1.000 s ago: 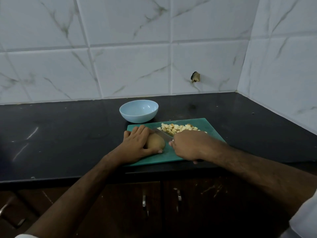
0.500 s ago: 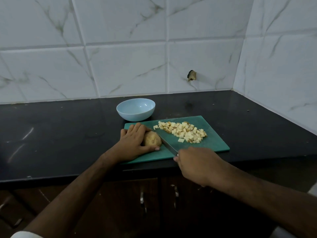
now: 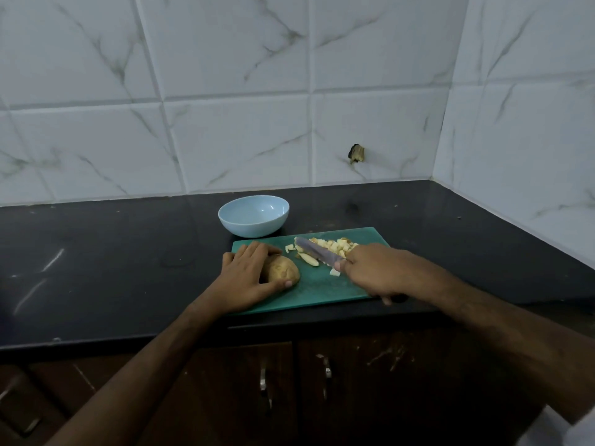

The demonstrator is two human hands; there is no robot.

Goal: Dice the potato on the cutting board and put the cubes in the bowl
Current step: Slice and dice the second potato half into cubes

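Note:
A green cutting board (image 3: 322, 291) lies at the counter's front edge. My left hand (image 3: 244, 278) holds the uncut brown potato piece (image 3: 282, 269) on the board's left side, thumb in front of it. My right hand (image 3: 376, 275) grips a knife (image 3: 317, 252); its blade points up-left across the board, over a fresh slice (image 3: 308, 259). A heap of pale potato cubes (image 3: 338, 245) lies at the board's far side, partly hidden by my right hand. The light blue bowl (image 3: 253, 217) stands just behind the board with nothing visible inside.
The black counter (image 3: 112, 268) meets tiled walls behind and on the right. Dark cabinet doors with metal handles (image 3: 264, 381) sit below the front edge. A small dark object (image 3: 356, 153) sticks out of the back wall.
My right hand has swung the knife from beside the potato out to the right and up, over the cubes. A cut slice now lies by the blade. My left hand stays on the potato.

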